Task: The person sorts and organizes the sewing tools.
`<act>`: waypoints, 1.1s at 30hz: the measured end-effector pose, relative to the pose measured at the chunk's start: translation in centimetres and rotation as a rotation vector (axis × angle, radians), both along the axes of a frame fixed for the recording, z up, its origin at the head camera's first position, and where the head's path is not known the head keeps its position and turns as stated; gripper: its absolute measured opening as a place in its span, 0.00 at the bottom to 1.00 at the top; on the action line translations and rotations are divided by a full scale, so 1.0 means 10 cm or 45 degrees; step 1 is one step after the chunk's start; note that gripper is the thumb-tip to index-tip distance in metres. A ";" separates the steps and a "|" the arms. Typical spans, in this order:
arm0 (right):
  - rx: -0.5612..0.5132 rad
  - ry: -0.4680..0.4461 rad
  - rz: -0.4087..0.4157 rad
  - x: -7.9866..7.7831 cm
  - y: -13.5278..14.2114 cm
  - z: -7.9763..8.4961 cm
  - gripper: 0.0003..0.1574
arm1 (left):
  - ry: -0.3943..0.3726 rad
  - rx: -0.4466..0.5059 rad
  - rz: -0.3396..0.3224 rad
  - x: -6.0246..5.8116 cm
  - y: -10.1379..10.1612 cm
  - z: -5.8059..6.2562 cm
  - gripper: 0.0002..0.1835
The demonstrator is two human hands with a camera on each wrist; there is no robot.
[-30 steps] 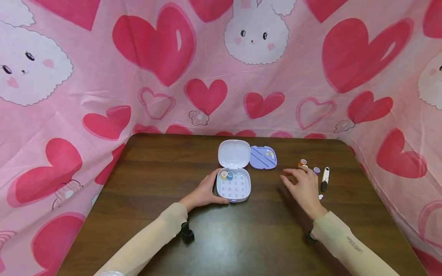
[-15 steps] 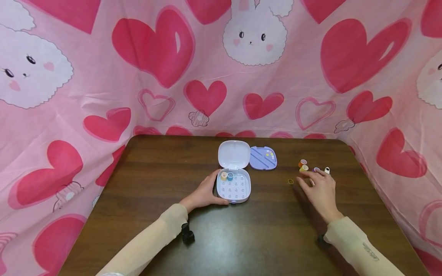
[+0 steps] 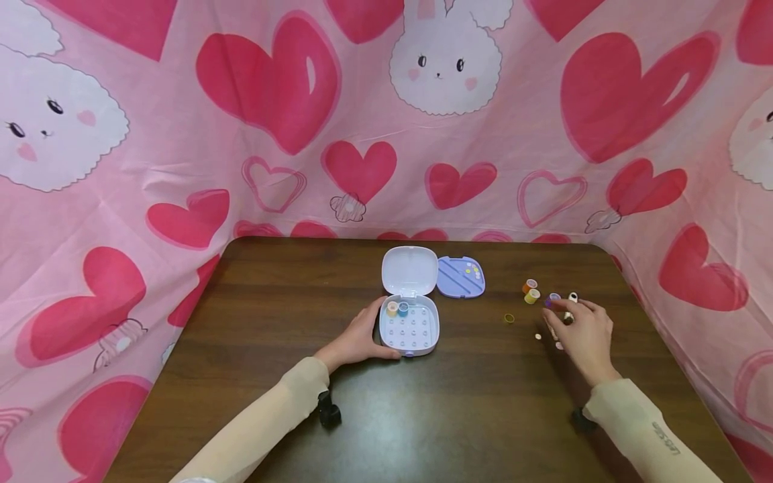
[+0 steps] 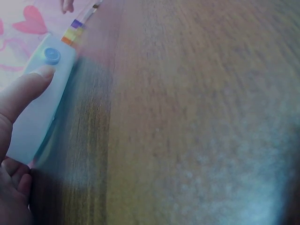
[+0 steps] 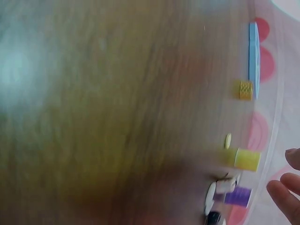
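Note:
My left hand [image 3: 356, 335] grips the left side of an open white sewing box [image 3: 437, 329], its thumb on the front wall beside the round clasp [image 4: 52, 56]. A cream thread spool [image 3: 392, 308] and a blue thread spool [image 3: 403, 309] stand at the back left of the pegs inside. My right hand [image 3: 582, 339] hovers over small sewing things at the right, thumb and fingers apart with nothing seen between them. Nearest to it are a purple thread spool [image 5: 238, 196] and a white tool with a dark end [image 3: 572, 298], partly hidden by the fingers.
Behind the purple spool stand an orange spool [image 3: 529, 285] and a yellow spool [image 3: 532, 296]. A gold thimble [image 3: 509, 318] and a pale button [image 3: 538, 337] lie nearer the box. A lilac tray [image 3: 449, 285] with several small buttons lies beside the raised lid [image 3: 409, 270].
My right hand has moved right, past the yellow spool, leaving the thimble standing on the table and uncovering the pale button. The left hand and the box stay where they were.

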State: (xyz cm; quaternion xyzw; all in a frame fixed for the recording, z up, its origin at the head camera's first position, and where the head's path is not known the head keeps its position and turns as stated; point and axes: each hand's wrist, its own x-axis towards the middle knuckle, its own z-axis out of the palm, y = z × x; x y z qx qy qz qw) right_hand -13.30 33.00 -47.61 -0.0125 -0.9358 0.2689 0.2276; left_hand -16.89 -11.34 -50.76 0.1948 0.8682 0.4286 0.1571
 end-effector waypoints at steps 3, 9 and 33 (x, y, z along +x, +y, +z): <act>0.005 -0.044 -0.030 -0.02 0.07 -0.01 0.17 | -0.008 0.006 0.002 0.01 0.00 0.01 0.66; -0.007 -0.088 -0.077 -0.04 0.19 -0.02 0.19 | -0.004 0.004 -0.001 0.01 0.00 0.01 0.66; -0.030 -0.229 -0.037 -0.28 0.34 -0.13 0.29 | -0.020 0.015 -0.002 -0.01 -0.01 0.01 0.66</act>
